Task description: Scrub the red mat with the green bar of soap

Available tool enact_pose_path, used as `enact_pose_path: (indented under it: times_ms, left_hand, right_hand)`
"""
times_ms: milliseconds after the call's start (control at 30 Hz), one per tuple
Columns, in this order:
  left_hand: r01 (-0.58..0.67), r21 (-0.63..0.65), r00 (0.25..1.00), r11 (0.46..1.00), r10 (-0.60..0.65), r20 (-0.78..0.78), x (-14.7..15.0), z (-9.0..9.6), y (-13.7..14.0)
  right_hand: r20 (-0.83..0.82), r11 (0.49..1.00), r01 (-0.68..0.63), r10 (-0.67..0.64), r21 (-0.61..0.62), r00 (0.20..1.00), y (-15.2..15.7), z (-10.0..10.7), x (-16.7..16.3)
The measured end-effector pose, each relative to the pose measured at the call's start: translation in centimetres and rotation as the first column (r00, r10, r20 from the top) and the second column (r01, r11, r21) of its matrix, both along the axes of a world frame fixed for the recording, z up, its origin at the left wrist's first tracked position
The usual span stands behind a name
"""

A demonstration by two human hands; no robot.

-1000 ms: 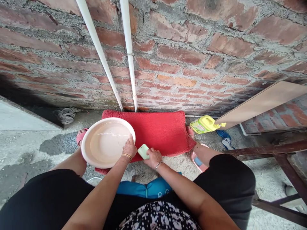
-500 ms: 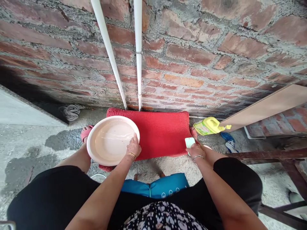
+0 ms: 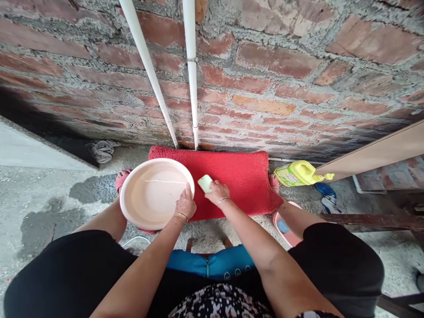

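At the left a cream plastic basin [image 3: 124,199] with water in it rests on a folded red cloth [image 3: 236,176]. My left hand [image 3: 185,204] grips the basin's right rim, thumb over the edge and the other fingers mostly hidden. Over the cloth, just right of the basin, my right hand [image 3: 217,191] is closed on a flat pale green thing [image 3: 204,183] with rounded corners, which looks like a phone case. It is held clear of the basin.
A yellow jug [image 3: 296,173] lies tipped by the brick wall [image 3: 265,66]. Behind my right leg is a pink basin [image 3: 291,236] with a blue-grey rectangular thing inside. White pipes [image 3: 191,66] run down the wall. A grey rag [image 3: 102,151] lies on the floor, left.
My right hand has carried the pale green phone case leftward across the red cloth, close to the basin. My left hand stays on the rim. The pink basin shows more now.
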State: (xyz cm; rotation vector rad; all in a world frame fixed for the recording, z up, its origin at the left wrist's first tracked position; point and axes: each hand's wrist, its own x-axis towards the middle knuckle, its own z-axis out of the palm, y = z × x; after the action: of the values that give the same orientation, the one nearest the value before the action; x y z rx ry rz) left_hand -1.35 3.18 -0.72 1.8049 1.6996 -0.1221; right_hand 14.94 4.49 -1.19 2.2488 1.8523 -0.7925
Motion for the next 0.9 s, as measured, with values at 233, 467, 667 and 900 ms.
enact_pose_path:
  times_ms: [233,467,667,900]
  left_hand:
    - [0.02,0.038,1.0,0.999,-0.02,-0.022,-0.1,-0.3,-0.1]
    - [0.015,0.026,1.0,1.0,-0.015,-0.016,0.0,-0.2,-0.1]
    - [0.004,0.029,1.0,1.0,-0.004,-0.011,0.1,-0.2,-0.1]
    - [0.002,0.01,0.999,1.0,-0.002,-0.039,0.2,0.2,0.1]
  right_hand:
    - [0.244,0.877,0.475,-0.446,-0.07,0.861,-5.9,1.7,18.5]
    - [0.292,0.835,0.55,-0.525,-0.008,0.8,-5.1,3.2,18.3]
    - [-0.011,0.994,0.086,-0.085,0.072,0.996,3.1,1.7,0.9]
    - [-0.042,1.0,0.021,-0.022,-0.012,0.999,5.5,0.3,-0.2]
